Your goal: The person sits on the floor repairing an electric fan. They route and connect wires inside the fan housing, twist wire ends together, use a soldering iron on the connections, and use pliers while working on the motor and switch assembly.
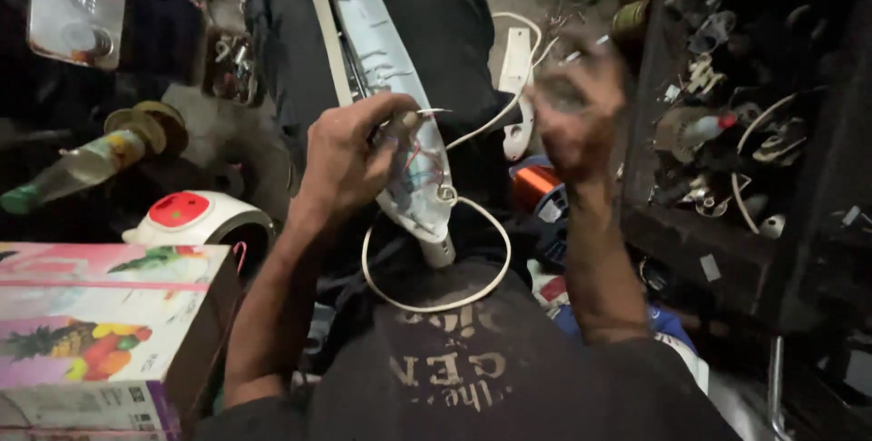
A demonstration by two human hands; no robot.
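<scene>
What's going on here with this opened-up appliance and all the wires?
A person seated on the floor holds an opened white appliance housing on their lap with the left hand, fingers at its thin coloured wires. Its white cord loops over the lap. The right hand is raised beside it, blurred. A crate of parts sits to the right.

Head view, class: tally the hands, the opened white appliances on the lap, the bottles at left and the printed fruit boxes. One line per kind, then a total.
Hands: 2 (left hand, right hand)
Opened white appliance: 1
Bottle: 1
Fruit box: 1
Total: 5
</scene>
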